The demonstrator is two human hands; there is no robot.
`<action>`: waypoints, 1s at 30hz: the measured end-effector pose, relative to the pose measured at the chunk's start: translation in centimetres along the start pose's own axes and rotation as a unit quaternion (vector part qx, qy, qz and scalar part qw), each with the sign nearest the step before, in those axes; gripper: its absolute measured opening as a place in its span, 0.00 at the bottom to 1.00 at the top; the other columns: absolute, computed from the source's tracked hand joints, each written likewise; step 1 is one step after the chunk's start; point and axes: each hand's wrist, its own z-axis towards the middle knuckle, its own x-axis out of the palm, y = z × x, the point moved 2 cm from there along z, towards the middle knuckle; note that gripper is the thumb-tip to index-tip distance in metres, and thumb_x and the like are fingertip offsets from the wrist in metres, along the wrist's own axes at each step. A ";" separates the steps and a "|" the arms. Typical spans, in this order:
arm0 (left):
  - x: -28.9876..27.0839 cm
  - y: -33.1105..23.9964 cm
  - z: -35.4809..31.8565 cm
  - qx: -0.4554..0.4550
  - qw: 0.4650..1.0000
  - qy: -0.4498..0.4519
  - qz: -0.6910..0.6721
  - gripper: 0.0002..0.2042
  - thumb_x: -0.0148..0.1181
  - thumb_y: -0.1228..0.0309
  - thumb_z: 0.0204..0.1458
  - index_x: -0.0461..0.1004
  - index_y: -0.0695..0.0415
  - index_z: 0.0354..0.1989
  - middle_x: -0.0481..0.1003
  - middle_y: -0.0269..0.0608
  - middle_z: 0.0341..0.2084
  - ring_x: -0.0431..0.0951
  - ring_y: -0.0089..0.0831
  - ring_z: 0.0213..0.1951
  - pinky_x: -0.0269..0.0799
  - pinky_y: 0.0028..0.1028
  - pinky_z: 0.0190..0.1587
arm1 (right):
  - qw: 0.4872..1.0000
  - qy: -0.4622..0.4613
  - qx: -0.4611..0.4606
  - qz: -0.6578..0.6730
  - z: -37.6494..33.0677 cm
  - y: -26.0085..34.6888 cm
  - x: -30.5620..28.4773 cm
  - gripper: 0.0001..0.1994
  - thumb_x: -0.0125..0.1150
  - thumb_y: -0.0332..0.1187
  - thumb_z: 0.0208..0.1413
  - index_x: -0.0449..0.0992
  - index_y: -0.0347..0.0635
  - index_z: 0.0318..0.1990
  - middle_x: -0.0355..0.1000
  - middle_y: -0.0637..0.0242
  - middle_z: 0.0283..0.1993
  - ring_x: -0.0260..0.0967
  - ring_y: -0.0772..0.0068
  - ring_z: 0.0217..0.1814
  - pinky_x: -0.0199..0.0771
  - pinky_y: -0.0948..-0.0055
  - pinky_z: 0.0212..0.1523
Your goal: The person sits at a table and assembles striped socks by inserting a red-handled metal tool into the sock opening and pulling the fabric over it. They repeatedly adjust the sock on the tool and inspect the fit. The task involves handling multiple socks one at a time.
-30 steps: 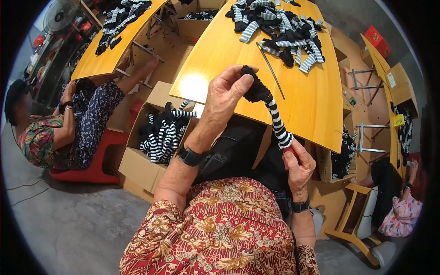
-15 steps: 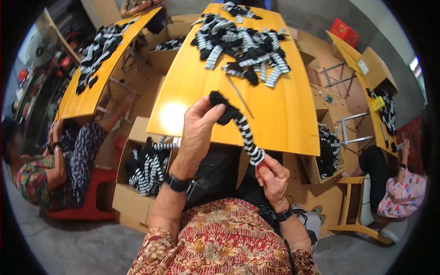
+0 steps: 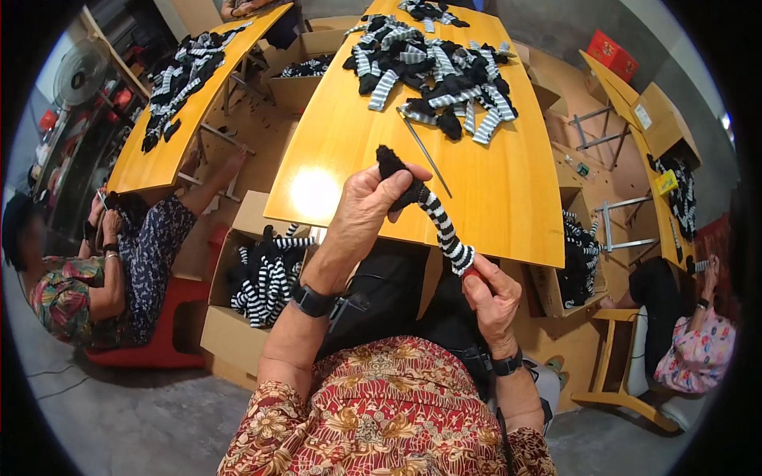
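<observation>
- Striped sock [image 3: 432,218], black and white with a black toe end, is stretched out in the air between my two hands, right over the near edge of the table [image 3: 508,198].
- My left hand [image 3: 371,208] is the higher one, fingers wrapped and closed around the black end, which pokes out past the thumb.
- My right hand [image 3: 492,295] sits lower and closer to me, pinching the sock's bottom end shut. Something small and red shows right at that pinch, can't tell what it is.
- Sock runs on a slant, upper left down to lower right, pulled pretty straight.
- Further back on the same yellow table there's a big pile of socks [image 3: 432,67], same black and white stripes, well apart from my hands.
- A thin metal rod [image 3: 427,156] lies on the table between that pile and my left hand.
- Down to my left, a cardboard box [image 3: 230,337] on the floor is stuffed with more striped socks.
- Another person [image 3: 95,274] in patterned clothes sits on a red stool on the left, by a second table [image 3: 159,159] with its own heap.
- One more person sits at the far right on a wooden chair [image 3: 627,389].
</observation>
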 end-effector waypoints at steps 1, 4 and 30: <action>0.3 0.1 0.0 0.002 1.000 -0.012 -0.019 0.13 0.55 0.62 0.60 0.78 0.59 0.42 0.75 0.26 0.26 0.67 0.10 0.25 0.58 0.13 0.24 | 1.000 -0.014 -0.014 -0.003 -0.3 0.0 0.5 0.15 0.58 0.23 0.54 0.74 0.30 0.50 0.75 0.62 0.34 0.71 0.75 0.35 0.71 0.77 0.38; 1.0 0.8 -0.4 0.001 0.998 -0.042 -0.048 0.13 0.55 0.62 0.60 0.78 0.59 0.42 0.73 0.24 0.24 0.63 0.10 0.22 0.55 0.11 0.22 | 0.988 -0.052 -0.116 -0.092 -0.5 0.5 2.2 0.14 0.57 0.20 0.53 0.74 0.30 0.49 0.72 0.59 0.31 0.70 0.70 0.31 0.71 0.75 0.35; -2.2 1.1 -0.8 0.067 0.993 -0.067 -0.077 0.19 0.52 0.65 0.61 0.68 0.65 0.56 0.79 0.46 0.36 0.80 0.28 0.39 0.76 0.25 0.44 | 0.998 0.037 0.046 0.030 -1.0 -1.2 1.9 0.18 0.60 0.23 0.52 0.74 0.34 0.52 0.71 0.69 0.33 0.63 0.83 0.25 0.64 0.83 0.26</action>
